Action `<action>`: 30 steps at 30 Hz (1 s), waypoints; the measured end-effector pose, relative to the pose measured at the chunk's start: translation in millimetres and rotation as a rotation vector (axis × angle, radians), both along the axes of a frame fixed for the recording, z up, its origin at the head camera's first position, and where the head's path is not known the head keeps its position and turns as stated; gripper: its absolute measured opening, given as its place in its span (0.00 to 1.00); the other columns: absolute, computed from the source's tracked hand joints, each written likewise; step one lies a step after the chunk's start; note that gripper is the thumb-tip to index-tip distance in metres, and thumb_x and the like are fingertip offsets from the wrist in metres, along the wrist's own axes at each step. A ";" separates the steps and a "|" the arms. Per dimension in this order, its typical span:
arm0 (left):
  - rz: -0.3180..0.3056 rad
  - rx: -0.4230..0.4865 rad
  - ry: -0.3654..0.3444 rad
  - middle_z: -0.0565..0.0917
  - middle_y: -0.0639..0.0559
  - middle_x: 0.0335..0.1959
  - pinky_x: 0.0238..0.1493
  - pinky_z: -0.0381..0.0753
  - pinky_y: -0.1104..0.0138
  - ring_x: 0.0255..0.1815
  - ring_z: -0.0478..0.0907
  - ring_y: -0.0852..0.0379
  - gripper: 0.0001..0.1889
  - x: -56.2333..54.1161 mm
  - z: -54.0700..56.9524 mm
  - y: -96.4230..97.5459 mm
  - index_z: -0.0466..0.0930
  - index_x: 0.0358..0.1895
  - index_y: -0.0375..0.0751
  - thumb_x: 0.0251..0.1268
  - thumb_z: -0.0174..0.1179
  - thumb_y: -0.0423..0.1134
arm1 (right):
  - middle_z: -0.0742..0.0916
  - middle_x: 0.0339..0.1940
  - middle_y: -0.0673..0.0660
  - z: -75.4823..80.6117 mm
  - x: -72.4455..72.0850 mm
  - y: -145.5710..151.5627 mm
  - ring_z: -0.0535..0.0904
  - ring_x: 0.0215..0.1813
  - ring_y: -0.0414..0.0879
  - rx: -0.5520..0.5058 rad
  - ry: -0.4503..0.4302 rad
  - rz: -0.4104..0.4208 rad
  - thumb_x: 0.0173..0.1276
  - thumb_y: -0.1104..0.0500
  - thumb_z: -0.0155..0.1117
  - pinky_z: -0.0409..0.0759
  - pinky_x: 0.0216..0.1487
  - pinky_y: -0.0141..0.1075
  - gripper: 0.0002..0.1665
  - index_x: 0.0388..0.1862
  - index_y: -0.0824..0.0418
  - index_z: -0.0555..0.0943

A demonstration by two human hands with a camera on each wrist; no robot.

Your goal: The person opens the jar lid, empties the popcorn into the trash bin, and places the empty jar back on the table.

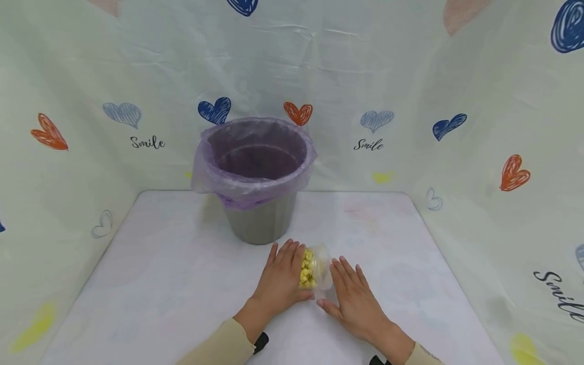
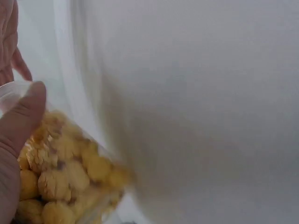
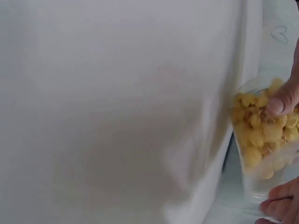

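Note:
A clear plastic cup of yellow popcorn lies on its side, low over the white table, between the two hands. My left hand holds it from the left, fingers along its far side and thumb on the near side. That thumb presses against the clear wall in the left wrist view. My right hand is flat at the cup's right end, fingers straight and fingertips close to it. The left palm hides part of the popcorn in the head view.
Behind the hands, a grey bin stands near the table's back edge, its rim covered by a purple plastic liner. A pale cloth printed with hearts surrounds the table at the back and sides.

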State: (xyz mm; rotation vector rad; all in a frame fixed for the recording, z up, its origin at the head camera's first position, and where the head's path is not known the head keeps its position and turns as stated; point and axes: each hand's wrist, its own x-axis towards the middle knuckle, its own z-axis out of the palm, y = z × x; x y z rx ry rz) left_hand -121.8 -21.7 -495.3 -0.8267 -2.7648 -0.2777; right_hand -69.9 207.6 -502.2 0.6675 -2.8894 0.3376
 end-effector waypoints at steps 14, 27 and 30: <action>-0.051 0.022 -0.030 0.76 0.48 0.71 0.83 0.56 0.40 0.75 0.71 0.48 0.58 -2.9 1.3 -22.7 0.67 0.76 0.39 0.43 0.83 0.64 | 0.72 0.79 0.67 11.0 -24.3 -8.2 0.65 0.82 0.64 -0.002 0.145 0.124 0.61 0.31 0.77 0.66 0.75 0.70 0.64 0.81 0.70 0.63; -0.067 0.045 -0.042 0.74 0.45 0.72 0.82 0.58 0.38 0.76 0.70 0.47 0.60 1.0 6.7 -45.7 0.64 0.77 0.39 0.42 0.84 0.64 | 0.80 0.67 0.63 31.8 -53.5 -32.1 0.73 0.72 0.59 0.078 0.171 0.266 0.51 0.25 0.77 0.69 0.73 0.71 0.64 0.73 0.67 0.71; -0.063 0.041 -0.002 0.73 0.44 0.72 0.81 0.60 0.40 0.76 0.69 0.46 0.62 3.2 4.7 -46.1 0.63 0.76 0.38 0.40 0.85 0.64 | 0.81 0.64 0.63 34.2 -55.8 -36.1 0.75 0.69 0.59 0.078 0.204 0.282 0.49 0.26 0.78 0.70 0.72 0.70 0.63 0.71 0.67 0.72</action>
